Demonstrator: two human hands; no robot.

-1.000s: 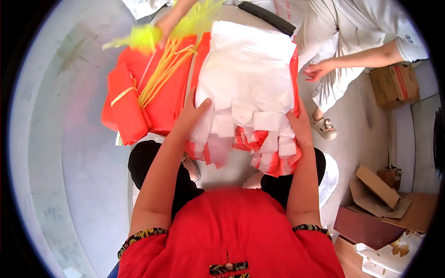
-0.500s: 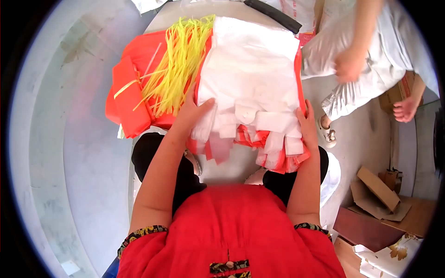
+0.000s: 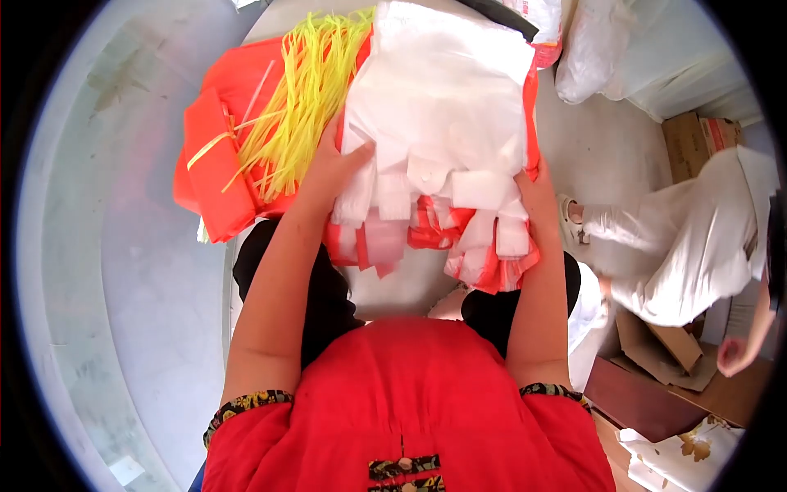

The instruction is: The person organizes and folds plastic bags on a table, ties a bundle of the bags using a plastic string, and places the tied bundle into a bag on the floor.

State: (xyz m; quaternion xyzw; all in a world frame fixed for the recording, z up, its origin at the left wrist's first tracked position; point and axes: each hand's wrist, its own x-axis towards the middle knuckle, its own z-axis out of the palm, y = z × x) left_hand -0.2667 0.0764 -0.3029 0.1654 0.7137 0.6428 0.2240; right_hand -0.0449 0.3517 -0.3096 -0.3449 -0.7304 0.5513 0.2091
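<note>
A thick stack of white plastic bags [image 3: 438, 98] lies in front of me, with red bags showing along its right side and among the loose handle ends. My left hand [image 3: 346, 168] grips the stack's lower left edge, thumb on top and fingers partly hidden beneath. At the opposite edge my right hand [image 3: 537, 197] holds the bags, most of its fingers out of sight. The handle ends [image 3: 484, 230], white and red, hang toward my lap. Left of the stack, a bunch of yellow strips [image 3: 307, 102] rests on red folded bags [image 3: 217, 164], one bundle tied with a yellow strip.
A black bar [image 3: 500, 16] lies at the stack's far edge. On the right, a person in pale trousers [image 3: 689, 230] stands close by, near open cardboard boxes [image 3: 672, 353]. A filled white plastic bag [image 3: 594, 49] is at the upper right. A pale surface [image 3: 164, 271] runs along my left.
The other person has moved from beside the stack toward the lower right. The stack sits slightly higher in view, both my hands still holding its sides.
</note>
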